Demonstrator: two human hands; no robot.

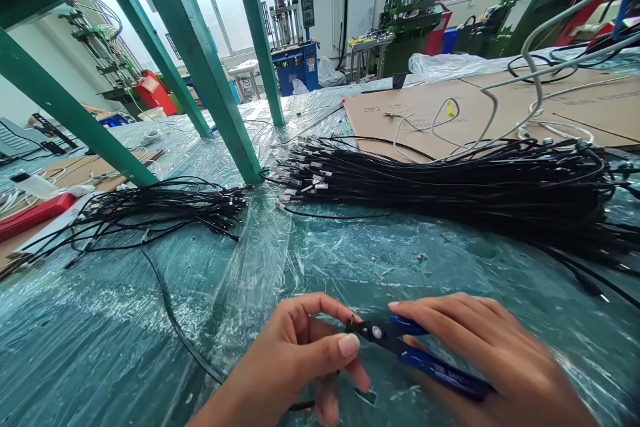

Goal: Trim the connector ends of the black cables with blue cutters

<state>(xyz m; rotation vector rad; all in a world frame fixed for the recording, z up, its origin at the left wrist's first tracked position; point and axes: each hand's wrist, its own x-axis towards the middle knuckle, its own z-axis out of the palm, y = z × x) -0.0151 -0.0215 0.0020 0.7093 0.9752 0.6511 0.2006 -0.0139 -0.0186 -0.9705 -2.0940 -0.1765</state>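
Near the bottom middle, my left hand (305, 353) pinches the end of a black cable (173, 320), which runs from the left of the table and passes behind my wrist. My right hand (490, 347) holds blue-handled cutters (435, 370), their handles spread apart. The dark jaws of the cutters meet the small black piece at my left fingertips. The exact contact is too small to tell. A large bundle of black cables (440, 187) with silvery connectors lies beyond my hands.
A smaller bundle of black cables (165, 210) lies at the left, near green metal posts (215, 73). Cardboard (420, 107) and loose grey cables are at the back right. A red tool (37, 213) sits at the left edge. Machines stand behind the plastic-covered table (350, 250).
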